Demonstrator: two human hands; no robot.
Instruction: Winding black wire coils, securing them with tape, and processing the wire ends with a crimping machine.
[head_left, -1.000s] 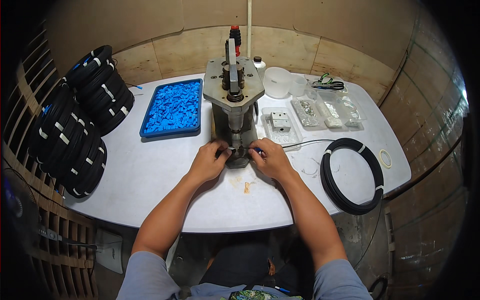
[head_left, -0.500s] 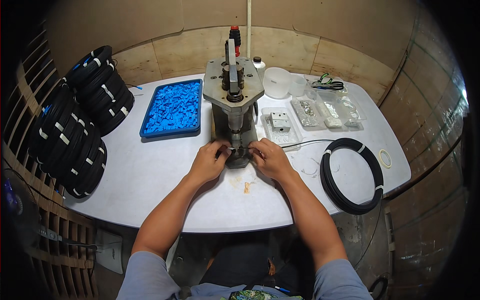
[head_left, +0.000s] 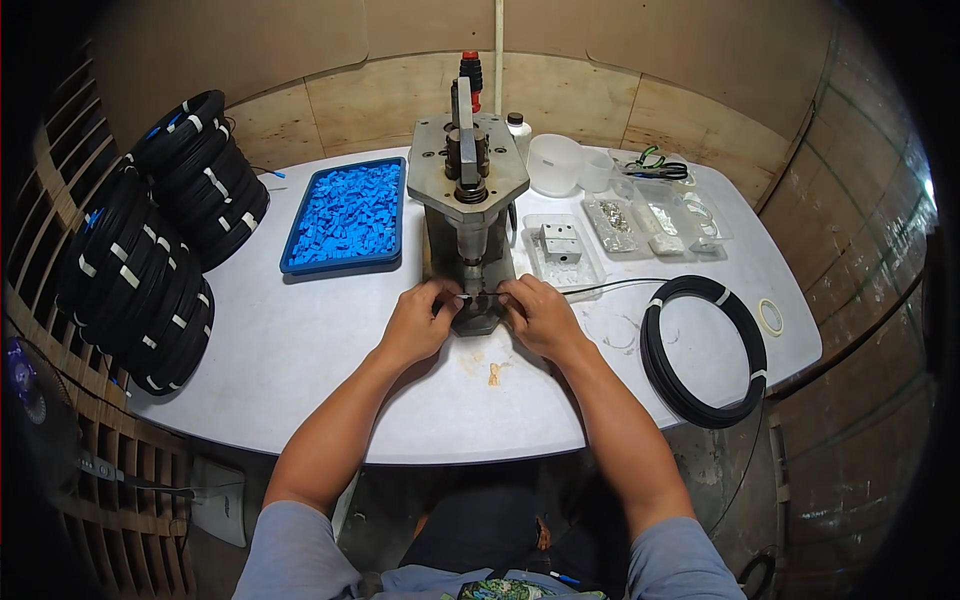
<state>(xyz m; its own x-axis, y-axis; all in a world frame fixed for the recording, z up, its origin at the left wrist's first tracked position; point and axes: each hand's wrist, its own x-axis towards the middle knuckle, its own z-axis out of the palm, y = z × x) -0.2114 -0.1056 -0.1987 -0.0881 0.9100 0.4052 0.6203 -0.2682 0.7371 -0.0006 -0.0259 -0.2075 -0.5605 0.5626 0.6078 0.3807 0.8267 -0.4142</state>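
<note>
Both hands are at the base of a grey metal bench press [head_left: 468, 200], one on each side of its lower tip. My right hand [head_left: 540, 313] pinches a thin black cable [head_left: 610, 287] close to its end. That cable runs right to a coil of black cable [head_left: 655, 345] lying on the table. My left hand [head_left: 420, 318] is closed, thumb and fingertips together at the left of the press tip. A tiny pale thing shows at those fingertips, too small to name. The cable's end under the press is hard to make out.
Left of the press stands a blue tray [head_left: 288, 262] of small blue pieces. Stacked black cable coils [head_left: 150, 270] fill the far left. Behind on the right are a white tub [head_left: 555, 165], a clear box with a metal block [head_left: 561, 246], small-part boxes and a tape roll [head_left: 770, 317].
</note>
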